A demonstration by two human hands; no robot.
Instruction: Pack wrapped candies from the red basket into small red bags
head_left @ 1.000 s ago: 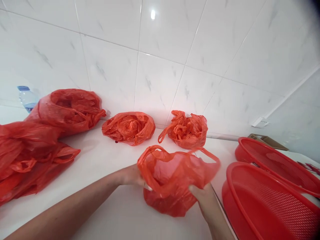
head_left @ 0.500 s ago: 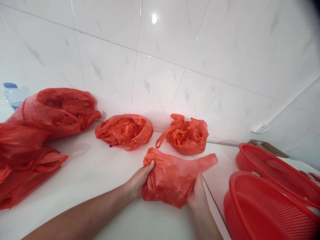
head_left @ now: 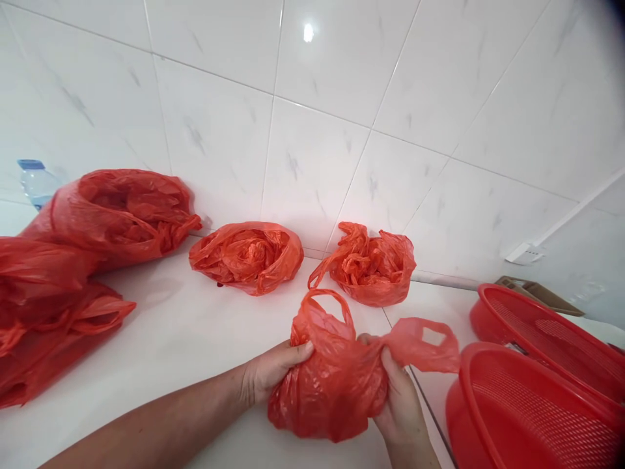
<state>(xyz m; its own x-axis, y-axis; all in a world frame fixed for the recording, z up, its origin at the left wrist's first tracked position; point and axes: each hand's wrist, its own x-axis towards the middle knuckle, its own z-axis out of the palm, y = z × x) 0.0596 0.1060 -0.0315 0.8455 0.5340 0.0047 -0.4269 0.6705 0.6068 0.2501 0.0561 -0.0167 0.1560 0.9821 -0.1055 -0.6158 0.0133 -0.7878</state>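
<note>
Everything here sits around the held bag (head_left: pixel 327 391), a crumpled red plastic carrier just above the front edge of the white counter (head_left: pixel 195 352).

Far to its left, a water bottle (head_left: pixel 36 184) stands behind a heap of 2 red bags, the lower bag (head_left: pixel 43 312) slumped at the edge of the frame and the upper bag (head_left: pixel 110 218) lying against the tiled wall (head_left: pixel 312 130). Nearer, up and left of the held bag, the middle bag (head_left: pixel 247 257) lies wadded into a loose bundle, its folds tucked inward, apparently to keep it compact.

The left hand (head_left: pixel 276 372) is narrowly closed around the bag's left side, thumb lying over the plastic just below the 1st handle (head_left: pixel 322 312), which stands up in a loop. The right hand (head_left: pixel 398 407) is also closed, pinching the gathered plastic at the base of the 2nd handle (head_left: pixel 424 345). The pull between the 2 hands seems to be what spreads the handles apart and holds them clear of the body.

Directly behind the held bag sits the right bag (head_left: pixel 371 267), another bundle, with 1 handle trailing toward it. To the right, 2 red mesh baskets (head_left: pixel 537 339) rest close together.
</note>
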